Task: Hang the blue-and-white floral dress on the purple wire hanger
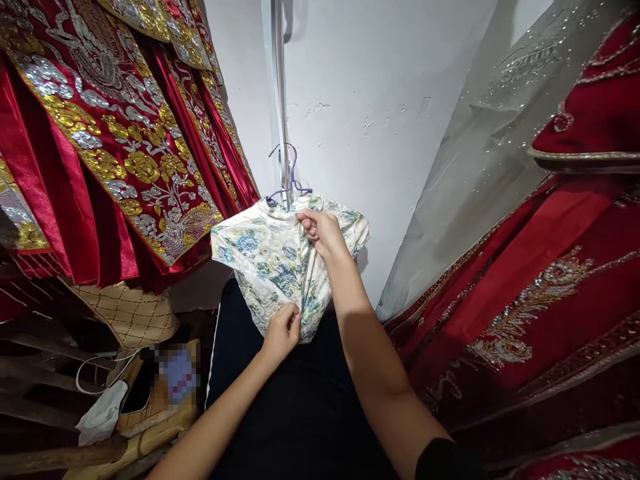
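Note:
A short-sleeved cream top with blue and green flowers (270, 257) hangs on a purple wire hanger (294, 175) in the middle of the head view. My right hand (323, 232) pinches its front edge just below the collar. Lower down, my left hand (283, 330) has its fingers closed on the same front edge near the hem. Between the two hands the edge runs almost straight down, with folds in the cloth to its right.
Red garments with gold and silver embroidery (145, 167) hang at the left. At the right are a sheer glittery cloth (450, 180) and beaded red garments (540, 293). A wooden seat (145, 443) with a white cloth (103, 410) stands at the lower left.

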`<state>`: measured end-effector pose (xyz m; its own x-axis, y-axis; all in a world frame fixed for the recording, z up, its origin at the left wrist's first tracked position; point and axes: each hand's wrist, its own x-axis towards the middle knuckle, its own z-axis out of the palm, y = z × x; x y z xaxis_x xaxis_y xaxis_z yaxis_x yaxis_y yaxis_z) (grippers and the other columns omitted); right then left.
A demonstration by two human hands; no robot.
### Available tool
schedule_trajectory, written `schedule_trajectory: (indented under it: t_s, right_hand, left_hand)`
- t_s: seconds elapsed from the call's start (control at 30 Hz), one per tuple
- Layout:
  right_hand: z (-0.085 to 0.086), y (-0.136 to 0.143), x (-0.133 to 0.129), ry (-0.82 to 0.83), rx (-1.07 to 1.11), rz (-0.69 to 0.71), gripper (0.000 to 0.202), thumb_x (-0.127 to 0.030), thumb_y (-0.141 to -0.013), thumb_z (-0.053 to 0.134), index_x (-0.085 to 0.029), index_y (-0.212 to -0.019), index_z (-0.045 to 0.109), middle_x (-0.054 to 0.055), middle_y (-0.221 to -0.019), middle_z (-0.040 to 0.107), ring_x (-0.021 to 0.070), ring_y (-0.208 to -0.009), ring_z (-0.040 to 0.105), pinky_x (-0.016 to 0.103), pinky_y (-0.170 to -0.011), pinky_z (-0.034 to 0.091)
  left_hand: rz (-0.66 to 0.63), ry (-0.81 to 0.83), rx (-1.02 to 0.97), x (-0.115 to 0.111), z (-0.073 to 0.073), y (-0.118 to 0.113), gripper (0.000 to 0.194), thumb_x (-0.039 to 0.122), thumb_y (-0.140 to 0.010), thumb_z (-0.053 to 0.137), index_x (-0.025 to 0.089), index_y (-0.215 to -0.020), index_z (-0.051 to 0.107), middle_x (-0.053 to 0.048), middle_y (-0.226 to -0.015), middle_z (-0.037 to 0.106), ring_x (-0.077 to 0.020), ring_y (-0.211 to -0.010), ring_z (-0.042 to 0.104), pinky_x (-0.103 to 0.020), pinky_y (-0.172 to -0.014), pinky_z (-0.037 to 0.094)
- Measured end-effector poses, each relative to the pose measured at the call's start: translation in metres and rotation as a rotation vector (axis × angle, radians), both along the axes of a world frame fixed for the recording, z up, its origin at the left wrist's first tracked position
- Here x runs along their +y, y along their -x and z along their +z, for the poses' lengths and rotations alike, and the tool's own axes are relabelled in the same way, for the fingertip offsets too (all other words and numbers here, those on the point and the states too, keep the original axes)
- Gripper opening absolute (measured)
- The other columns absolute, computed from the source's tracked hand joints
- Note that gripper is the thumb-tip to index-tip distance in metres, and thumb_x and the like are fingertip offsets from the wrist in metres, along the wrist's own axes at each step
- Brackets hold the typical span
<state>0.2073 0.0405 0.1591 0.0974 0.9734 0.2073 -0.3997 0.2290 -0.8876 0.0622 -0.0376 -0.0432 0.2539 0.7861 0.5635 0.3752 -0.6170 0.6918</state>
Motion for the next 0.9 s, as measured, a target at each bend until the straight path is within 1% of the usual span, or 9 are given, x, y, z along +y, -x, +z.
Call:
schedule_trajectory:
  t_s: [0.13, 0.23, 0.33, 0.4, 0.5, 0.6, 0.7, 0.8, 0.9]
  right_hand:
    - [0.001, 0.012, -0.005, -0.113, -0.035, -0.048, 0.021, -0.03, -0.083, 0.064, -0.012, -0.073, 0.066, -0.004, -0.049, 0.052, 0.0029, -0.039, 0.036, 0.017, -0.037, 0.021]
    - [-0.007, 0.019, -0.024, -0.168, -0.072, -0.062, 0.023, -0.035, -0.084, 0.063, -0.015, -0.072, 0.064, -0.004, -0.049, 0.051, 0.0038, -0.04, 0.037, 0.017, -0.039, 0.023]
    - [-0.003, 0.021, -0.037, -0.239, -0.122, -0.09, 0.023, -0.033, -0.086, 0.061, -0.016, -0.07, 0.062, -0.004, -0.049, 0.052, 0.0044, -0.041, 0.037, 0.018, -0.042, 0.026]
    - [0.001, 0.021, -0.036, -0.308, -0.167, -0.105, 0.023, -0.032, -0.087, 0.059, -0.016, -0.071, 0.063, -0.004, -0.05, 0.053, 0.0049, -0.042, 0.039, 0.019, -0.044, 0.027]
    - [-0.007, 0.02, -0.021, -0.343, -0.229, -0.196, 0.024, -0.032, -0.086, 0.058, -0.016, -0.069, 0.064, -0.004, -0.049, 0.053, 0.0065, -0.044, 0.041, 0.021, -0.047, 0.03]
    - [-0.04, 0.021, -0.009, -0.199, -0.301, -0.29, 0.024, -0.031, -0.081, 0.058, -0.017, -0.063, 0.063, -0.004, -0.047, 0.05, 0.008, -0.044, 0.04, 0.023, -0.047, 0.028]
    - [-0.082, 0.026, -0.013, -0.062, -0.285, -0.251, 0.023, -0.032, -0.077, 0.058, -0.017, -0.06, 0.062, -0.005, -0.046, 0.046, 0.0084, -0.045, 0.036, 0.024, -0.047, 0.026]
    - [-0.103, 0.034, -0.029, -0.003, -0.173, -0.08, 0.024, -0.036, -0.076, 0.06, -0.017, -0.061, 0.061, -0.005, -0.046, 0.042, 0.0082, -0.044, 0.032, 0.024, -0.046, 0.023]
    - [-0.099, 0.04, -0.043, 0.003, -0.121, 0.035, 0.023, -0.035, -0.076, 0.061, -0.017, -0.062, 0.061, -0.005, -0.046, 0.042, 0.0078, -0.045, 0.031, 0.024, -0.046, 0.02]
  left_hand:
    - [-0.062, 0.016, 0.098, 0.02, 0.04, 0.013, 0.013, 0.03, -0.09, 0.057, 0.02, -0.084, 0.063, -0.004, -0.076, 0.059, -0.0184, -0.071, 0.055, -0.029, -0.066, 0.043]
    - [-0.053, -0.139, -0.069, 0.031, 0.101, 0.016, 0.028, 0.033, -0.09, 0.061, 0.021, -0.116, 0.064, -0.009, -0.099, 0.065, -0.0209, -0.088, 0.061, -0.032, -0.078, 0.049]
    - [0.017, -0.333, -0.199, 0.042, 0.164, 0.012, 0.041, 0.032, -0.095, 0.055, 0.021, -0.135, 0.053, -0.007, -0.102, 0.066, -0.0175, -0.085, 0.061, -0.031, -0.079, 0.049]
    - [0.027, -0.426, -0.106, 0.05, 0.195, 0.007, 0.028, 0.031, -0.097, 0.053, 0.02, -0.121, 0.062, -0.006, -0.099, 0.067, -0.0166, -0.085, 0.061, -0.03, -0.078, 0.048]
    - [0.058, -0.534, 0.05, 0.061, 0.221, 0.001, 0.016, 0.029, -0.096, 0.055, 0.017, -0.095, 0.066, -0.005, -0.09, 0.066, -0.016, -0.083, 0.059, -0.029, -0.078, 0.045]
    - [0.144, -0.592, -0.037, 0.069, 0.231, 0.01, 0.015, 0.028, -0.096, 0.055, 0.016, -0.093, 0.064, -0.005, -0.09, 0.065, -0.0152, -0.084, 0.058, -0.029, -0.082, 0.045]
    - [0.292, -0.526, -0.409, 0.078, 0.225, 0.044, 0.016, 0.032, -0.094, 0.058, 0.017, -0.09, 0.063, -0.004, -0.09, 0.064, -0.0141, -0.085, 0.058, -0.027, -0.082, 0.046]
    - [0.319, -0.207, -0.927, 0.083, 0.19, 0.088, 0.022, 0.035, -0.09, 0.061, 0.018, -0.078, 0.053, 0.0, -0.076, 0.057, -0.0119, -0.075, 0.057, -0.024, -0.078, 0.049]
    - [0.237, 0.24, -1.253, 0.08, 0.135, 0.111, 0.025, 0.032, -0.089, 0.057, 0.019, -0.072, 0.045, 0.003, -0.063, 0.052, -0.0118, -0.068, 0.057, -0.029, -0.078, 0.052]
